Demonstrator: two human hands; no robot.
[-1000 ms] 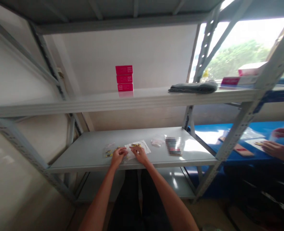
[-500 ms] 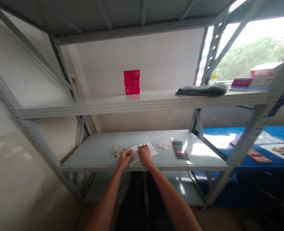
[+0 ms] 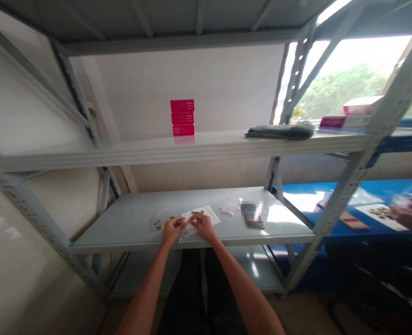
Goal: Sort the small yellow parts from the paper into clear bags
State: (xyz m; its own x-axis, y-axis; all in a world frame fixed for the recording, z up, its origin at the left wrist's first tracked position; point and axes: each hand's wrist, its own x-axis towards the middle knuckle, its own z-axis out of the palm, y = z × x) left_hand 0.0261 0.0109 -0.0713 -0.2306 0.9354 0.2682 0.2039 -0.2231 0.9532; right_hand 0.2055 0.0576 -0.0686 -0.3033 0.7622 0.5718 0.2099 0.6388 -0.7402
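My left hand (image 3: 173,230) is over the front of the grey shelf, its fingers pinched together. My right hand (image 3: 202,225) is bent close beside it, thumb and fingertips drawn together. The fingertips nearly meet; whatever is between them is too small to make out. Under and behind my right hand lies a white sheet or bag (image 3: 212,215), with small yellow and brown pieces (image 3: 199,212) on it. Left of my left hand is a clear plastic bag (image 3: 156,222) with several small yellow and dark pieces (image 3: 159,227) in or on it.
A clear bag with pale pink contents (image 3: 228,209) and a pixelated dark object (image 3: 252,215) lie to the right. Pink boxes (image 3: 183,117) and a folded grey cloth (image 3: 281,131) are on the upper shelf. Another person's hands (image 3: 410,211) are over the blue table (image 3: 303,193).
My right hand has drawn back off the white sheet toward my left hand, uncovering the small pieces. The view has shifted right, and another person's hands have come in at the right edge.
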